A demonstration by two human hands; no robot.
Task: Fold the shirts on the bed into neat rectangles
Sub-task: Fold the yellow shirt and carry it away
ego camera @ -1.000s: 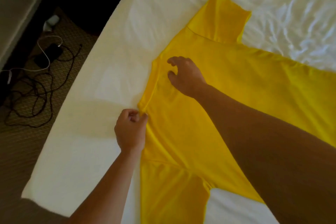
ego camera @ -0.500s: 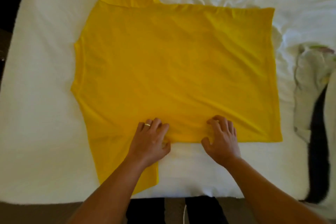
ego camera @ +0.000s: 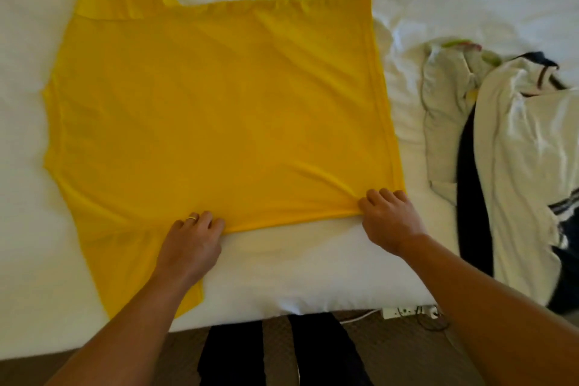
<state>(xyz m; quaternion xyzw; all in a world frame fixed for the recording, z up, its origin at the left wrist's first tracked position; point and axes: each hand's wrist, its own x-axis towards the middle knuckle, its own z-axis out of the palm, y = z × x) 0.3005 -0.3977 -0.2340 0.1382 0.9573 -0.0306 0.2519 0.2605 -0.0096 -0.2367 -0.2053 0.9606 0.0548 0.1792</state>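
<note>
White bed (ego camera: 297, 273), sheet rumpled toward the far side, filling nearly the whole view

Yellow shirt (ego camera: 213, 110) spread flat across the bed, neck end to the left, hem to the right, one sleeve stretching away at the far left, the other reaching toward the near edge of the bed under the left forearm

Heap of unfolded clothes (ego camera: 513, 166), white and pale grey with dark navy bands, right of the yellow shirt and apart from it, on the bed

Strip of brown floor (ego camera: 391, 351) just off the near edge of the bed, with dark trouser legs and a white power strip (ego camera: 407, 312) with cables

Left hand (ego camera: 191, 244) on the near side edge of the yellow shirt, fingers curled and pinching the fabric where sleeve meets body, a ring (ego camera: 193, 217) on one finger

Right hand (ego camera: 388, 219) at the near hem corner of the yellow shirt, fingers bunched on the cloth and gripping it, creases fanning out from the grip

Hands well apart along that near edge
</note>
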